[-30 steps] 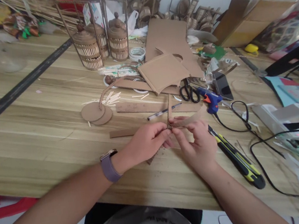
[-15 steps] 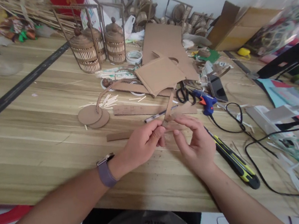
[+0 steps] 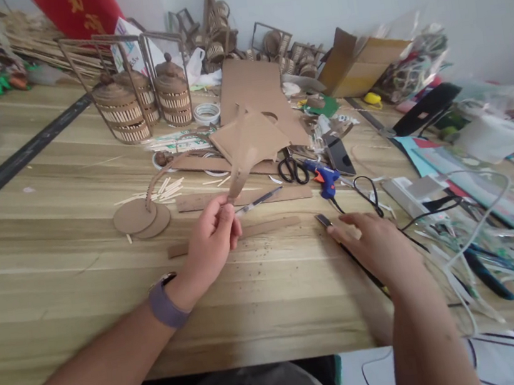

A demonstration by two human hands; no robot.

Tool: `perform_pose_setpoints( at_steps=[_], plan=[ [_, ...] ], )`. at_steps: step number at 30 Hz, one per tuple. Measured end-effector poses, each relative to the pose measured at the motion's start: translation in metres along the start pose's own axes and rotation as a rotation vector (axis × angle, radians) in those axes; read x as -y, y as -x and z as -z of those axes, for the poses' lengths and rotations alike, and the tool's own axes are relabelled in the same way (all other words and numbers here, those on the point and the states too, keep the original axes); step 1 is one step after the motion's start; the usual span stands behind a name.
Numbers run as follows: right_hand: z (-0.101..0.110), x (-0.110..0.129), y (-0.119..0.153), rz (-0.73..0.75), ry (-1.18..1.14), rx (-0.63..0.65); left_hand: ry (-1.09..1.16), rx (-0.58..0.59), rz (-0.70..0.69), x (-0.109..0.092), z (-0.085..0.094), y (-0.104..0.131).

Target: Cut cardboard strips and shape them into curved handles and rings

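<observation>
My left hand (image 3: 214,242) pinches a thin cardboard strip (image 3: 239,173) between thumb and fingers, with the strip slanting up and away. Over at the right, my right hand (image 3: 381,252) is above the utility knife (image 3: 353,258), its thumb and forefinger apart; part of the knife is hidden beneath it. Just beyond my left hand lie a pen (image 3: 260,199) and a flat cardboard strip (image 3: 268,226). Two overlapping cardboard discs (image 3: 134,216) rest to the left, near several small pale sticks (image 3: 169,189).
A blue glue gun (image 3: 326,178) and black scissors (image 3: 292,170) lie behind the knife. Cardboard sheets (image 3: 249,77) and small lantern-like models (image 3: 119,112) stand farther back. A power strip (image 3: 412,200) with tangled cables is at the right.
My right hand has left the strip and moved right, down to the utility knife. My left hand keeps the strip, and the view has shifted to the right.
</observation>
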State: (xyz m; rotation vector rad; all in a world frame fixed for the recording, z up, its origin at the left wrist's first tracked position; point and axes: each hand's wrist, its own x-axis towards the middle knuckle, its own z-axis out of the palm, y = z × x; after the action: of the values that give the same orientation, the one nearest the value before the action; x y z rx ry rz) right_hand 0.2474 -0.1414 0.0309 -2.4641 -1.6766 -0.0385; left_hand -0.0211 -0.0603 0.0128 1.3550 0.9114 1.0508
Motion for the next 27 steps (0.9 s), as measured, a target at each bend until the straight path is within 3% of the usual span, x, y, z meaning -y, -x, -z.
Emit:
perform_pose_setpoints(
  at_steps=[4,8,10,13,16,20,27],
  plan=[
    [-0.011,-0.016,0.013,0.002,0.161,0.166,0.013,0.066,0.057,-0.002,-0.003,0.003],
    [-0.005,-0.009,0.009,0.113,0.065,0.021,0.017,0.126,0.093,0.002,-0.005,0.005],
    [0.005,0.006,0.005,0.264,-0.001,-0.038,0.017,0.152,0.091,0.004,-0.006,0.005],
    [0.02,0.04,0.001,0.541,-0.147,0.034,0.004,0.191,0.086,0.004,-0.006,0.005],
    [0.024,0.073,-0.002,0.708,-0.179,0.027,-0.008,0.209,0.082,0.002,-0.005,0.004],
    [0.011,0.091,-0.004,0.768,-0.245,-0.022,-0.014,0.191,0.089,0.0,-0.004,0.002],
    [-0.015,0.091,0.006,0.753,-0.307,-0.033,0.16,0.192,0.172,0.004,-0.006,0.0]
  ],
)
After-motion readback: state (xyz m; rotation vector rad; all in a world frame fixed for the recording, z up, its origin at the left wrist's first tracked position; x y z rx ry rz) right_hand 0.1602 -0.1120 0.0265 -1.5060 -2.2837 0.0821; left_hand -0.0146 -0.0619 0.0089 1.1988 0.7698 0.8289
